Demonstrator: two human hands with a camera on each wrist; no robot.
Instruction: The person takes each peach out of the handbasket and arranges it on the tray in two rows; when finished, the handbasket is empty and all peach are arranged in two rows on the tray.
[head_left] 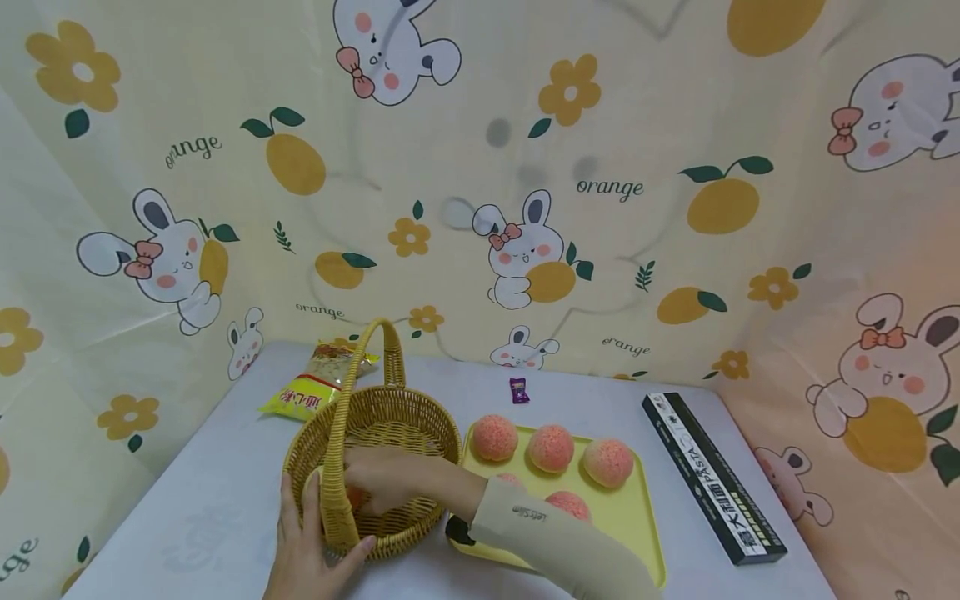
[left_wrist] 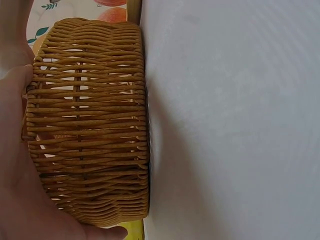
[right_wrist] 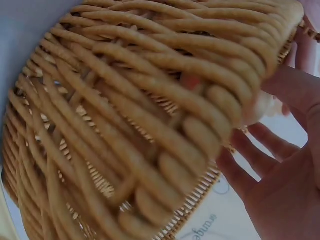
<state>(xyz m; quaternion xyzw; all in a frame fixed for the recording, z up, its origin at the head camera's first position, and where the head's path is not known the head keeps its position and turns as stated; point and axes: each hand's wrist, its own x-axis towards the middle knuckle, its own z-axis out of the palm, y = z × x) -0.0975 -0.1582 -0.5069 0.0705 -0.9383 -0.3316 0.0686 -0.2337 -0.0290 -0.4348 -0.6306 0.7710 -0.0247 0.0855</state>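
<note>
A yellow wicker basket (head_left: 431,421) with a tall arched handle stands on the table. My left hand (head_left: 306,546) holds its near left side, fingers up along the wall and thumb spread at the front. In the left wrist view that hand lies along the woven wall (left_wrist: 90,125). My right hand (head_left: 386,482) reaches down inside, partly hidden by the handle, gripping a round pink bun (head_left: 357,498). Through the right wrist view, fingers and thumb curve round its pale side (right_wrist: 257,107) beyond the rim. Several pink crumb-coated buns (head_left: 551,448) sit on a yellow tray (head_left: 636,518).
Behind the basket lies a yellow snack bag (head_left: 311,392). A small purple wrapped sweet (head_left: 519,390) is at the back of the table. To the right of the tray lies a long black pasta box (head_left: 712,475). A patterned cloth (head_left: 450,250) hangs behind the table.
</note>
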